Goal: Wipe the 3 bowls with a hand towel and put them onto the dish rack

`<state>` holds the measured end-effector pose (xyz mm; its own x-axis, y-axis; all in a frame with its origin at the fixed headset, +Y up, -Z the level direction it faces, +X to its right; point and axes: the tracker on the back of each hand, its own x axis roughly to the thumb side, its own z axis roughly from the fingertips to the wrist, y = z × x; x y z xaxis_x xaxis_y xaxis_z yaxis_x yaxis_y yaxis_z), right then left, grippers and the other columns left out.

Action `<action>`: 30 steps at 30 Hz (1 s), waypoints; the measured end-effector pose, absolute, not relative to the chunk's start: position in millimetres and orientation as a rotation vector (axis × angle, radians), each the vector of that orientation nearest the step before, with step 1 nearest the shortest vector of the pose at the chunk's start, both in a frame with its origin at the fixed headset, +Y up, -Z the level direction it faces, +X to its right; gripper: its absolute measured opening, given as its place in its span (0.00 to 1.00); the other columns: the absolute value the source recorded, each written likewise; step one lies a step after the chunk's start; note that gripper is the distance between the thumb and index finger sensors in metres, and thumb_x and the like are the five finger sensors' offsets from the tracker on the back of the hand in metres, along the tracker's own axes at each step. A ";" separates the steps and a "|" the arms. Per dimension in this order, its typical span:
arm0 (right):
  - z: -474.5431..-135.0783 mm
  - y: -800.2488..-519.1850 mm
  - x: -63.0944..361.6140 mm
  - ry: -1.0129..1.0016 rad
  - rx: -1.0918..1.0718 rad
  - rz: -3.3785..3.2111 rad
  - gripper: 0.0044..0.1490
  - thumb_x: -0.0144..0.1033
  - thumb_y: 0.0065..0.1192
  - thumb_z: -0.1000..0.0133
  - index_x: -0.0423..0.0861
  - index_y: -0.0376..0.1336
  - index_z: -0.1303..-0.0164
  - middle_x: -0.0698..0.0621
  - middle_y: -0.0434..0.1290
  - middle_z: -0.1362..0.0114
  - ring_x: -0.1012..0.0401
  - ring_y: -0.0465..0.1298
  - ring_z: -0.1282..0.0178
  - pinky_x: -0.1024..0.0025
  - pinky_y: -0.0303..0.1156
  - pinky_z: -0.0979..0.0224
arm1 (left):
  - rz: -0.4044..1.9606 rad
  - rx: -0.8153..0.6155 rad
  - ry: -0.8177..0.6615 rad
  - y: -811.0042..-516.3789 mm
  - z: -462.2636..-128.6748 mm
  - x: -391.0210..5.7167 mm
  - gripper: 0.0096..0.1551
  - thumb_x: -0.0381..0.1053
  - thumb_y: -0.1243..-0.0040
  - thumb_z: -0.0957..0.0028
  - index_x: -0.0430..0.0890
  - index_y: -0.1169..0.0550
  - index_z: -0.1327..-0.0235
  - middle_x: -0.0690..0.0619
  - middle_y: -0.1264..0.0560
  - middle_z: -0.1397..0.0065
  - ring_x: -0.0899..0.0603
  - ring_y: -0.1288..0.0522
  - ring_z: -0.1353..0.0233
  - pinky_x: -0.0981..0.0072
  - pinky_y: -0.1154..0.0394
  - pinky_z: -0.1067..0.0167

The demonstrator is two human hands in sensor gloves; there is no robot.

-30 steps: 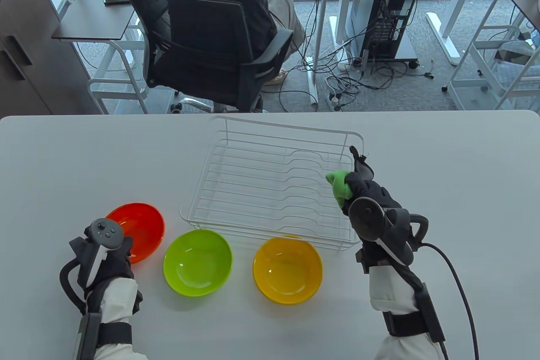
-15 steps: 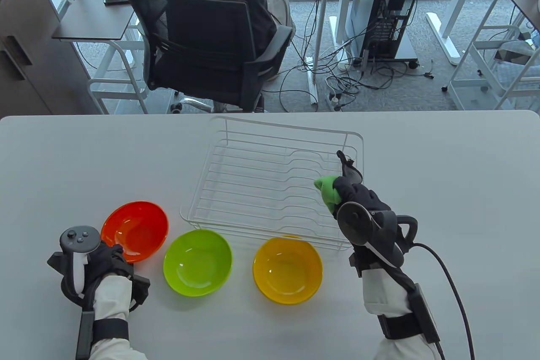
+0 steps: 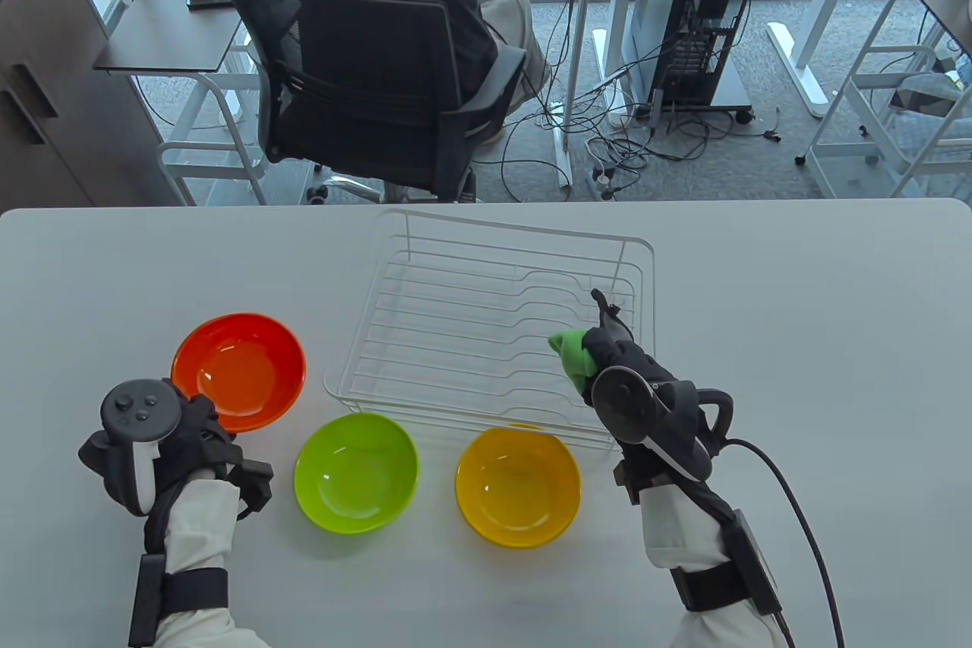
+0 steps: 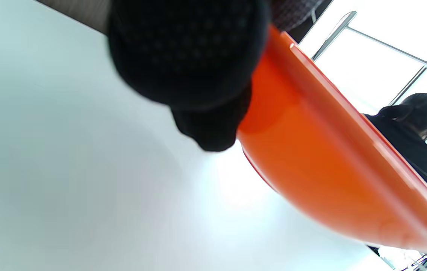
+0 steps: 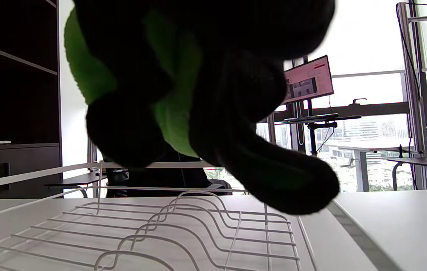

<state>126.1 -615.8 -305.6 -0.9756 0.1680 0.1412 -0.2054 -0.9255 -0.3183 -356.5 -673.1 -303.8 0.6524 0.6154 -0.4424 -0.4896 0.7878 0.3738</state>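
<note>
Above the dish rack (image 3: pixel 486 329), right fingers (image 5: pixel 123 131) clutch the towel (image 3: pixel 575 363) (left fingers (image 4: pixel 206 128) grip the orange bowl (image 3: pixel 239 371)).

table (image 3: pixel 797 283) | on it: dish rack (image 3: pixel 493 329), green bowl (image 3: pixel 355 472), yellow bowl (image 3: pixel 518 485)

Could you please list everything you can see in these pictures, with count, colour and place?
orange bowl: 1, orange-red, left front of the table, tipped up by the left hand
green bowl: 1, lime green, on the table in front of the rack's left corner
yellow bowl: 1, yellow, on the table in front of the rack
dish rack: 1, white wire, middle of the table, nothing in it
towel: 1, green, bunched in the right hand over the rack's right end
table: 1, white
office chair: 1, black, behind the table, a person seated
computer tower: 1, black, on the floor
left hand: black glove, grips the orange bowl's rim
right hand: black glove, grips the towel
</note>
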 end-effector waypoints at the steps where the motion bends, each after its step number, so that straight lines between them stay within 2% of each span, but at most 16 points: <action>1: -304.8 -613.7 124.0 -0.510 0.179 2.891 0.36 0.40 0.72 0.56 0.52 0.69 0.34 0.47 0.79 0.40 0.56 0.85 0.55 0.75 0.82 0.64 | 0.628 0.245 0.567 -666.4 -304.2 -353.0 0.32 0.38 0.43 0.41 0.24 0.35 0.29 0.26 0.21 0.44 0.45 0.09 0.66 0.77 0.12 0.74; 9: -297.5 -595.7 102.7 -0.422 0.278 2.641 0.38 0.37 0.70 0.52 0.49 0.64 0.29 0.44 0.75 0.34 0.53 0.83 0.46 0.70 0.83 0.55 | 0.659 0.348 0.379 -609.6 -308.2 -305.8 0.31 0.38 0.44 0.40 0.26 0.35 0.28 0.26 0.22 0.42 0.42 0.09 0.64 0.74 0.12 0.72; 14: -292.8 -583.4 88.0 -0.395 0.298 2.553 0.39 0.33 0.69 0.50 0.48 0.61 0.26 0.42 0.72 0.30 0.50 0.81 0.40 0.67 0.83 0.50 | 0.700 0.371 0.264 -588.9 -307.4 -272.4 0.31 0.38 0.44 0.39 0.26 0.35 0.27 0.25 0.22 0.41 0.41 0.09 0.63 0.72 0.12 0.71; 20: -283.0 -575.7 73.7 -0.428 0.351 2.481 0.40 0.32 0.69 0.51 0.48 0.60 0.25 0.41 0.71 0.29 0.50 0.80 0.38 0.68 0.83 0.47 | 0.666 0.380 0.110 -587.0 -301.9 -235.1 0.31 0.38 0.44 0.39 0.26 0.35 0.27 0.25 0.22 0.41 0.40 0.09 0.63 0.72 0.11 0.71; 26: -270.9 -578.8 63.1 -0.555 0.447 2.409 0.38 0.34 0.71 0.53 0.52 0.64 0.29 0.45 0.74 0.31 0.52 0.82 0.39 0.70 0.85 0.48 | 0.628 0.382 -0.032 -596.6 -297.0 -204.5 0.30 0.38 0.44 0.39 0.27 0.35 0.28 0.25 0.22 0.41 0.40 0.09 0.62 0.71 0.11 0.71; 30: -267.8 -584.1 52.8 -0.553 0.494 2.400 0.38 0.34 0.71 0.54 0.53 0.65 0.30 0.45 0.74 0.32 0.52 0.83 0.39 0.70 0.85 0.48 | 0.620 0.365 -0.103 -600.8 -293.8 -185.7 0.30 0.39 0.44 0.39 0.27 0.35 0.28 0.25 0.22 0.40 0.40 0.09 0.62 0.71 0.11 0.70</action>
<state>52.8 -584.1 -267.8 -0.7380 0.4847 0.4695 -0.6412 -0.7204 -0.2642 -185.7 -600.8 -293.8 0.8109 0.5492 0.2022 -0.5850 0.7523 0.3028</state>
